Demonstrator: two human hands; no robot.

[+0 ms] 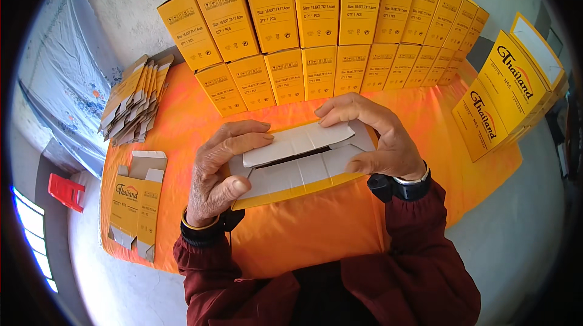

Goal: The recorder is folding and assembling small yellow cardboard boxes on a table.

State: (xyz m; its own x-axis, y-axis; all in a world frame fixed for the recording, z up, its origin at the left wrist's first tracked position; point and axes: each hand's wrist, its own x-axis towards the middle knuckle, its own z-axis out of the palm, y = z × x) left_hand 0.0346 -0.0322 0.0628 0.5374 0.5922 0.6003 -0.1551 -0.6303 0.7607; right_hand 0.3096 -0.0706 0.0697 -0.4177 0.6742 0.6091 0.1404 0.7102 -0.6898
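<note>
Between my two hands is a yellow cardboard box (297, 181), its grey-white inner flaps facing up. A narrow dark slot shows where the white tuck flap (291, 146) stands partly over the inner flap. My left hand (221, 165) grips the box's left end, fingers on the white flap and thumb along the near side. At the right end, my right hand (370, 135) has its fingers pressed on the flap's far edge and its thumb on the near panel. The box's underside is hidden.
Two stacked rows of upright yellow boxes (319, 10) line the table's far side. Flattened cartons (135, 101) are piled at the left, with another flat carton (135, 201) nearer. Larger yellow cartons (501, 92) lean at the right. An orange cloth (303, 241) covers the table; a red stool (65, 192) stands beyond.
</note>
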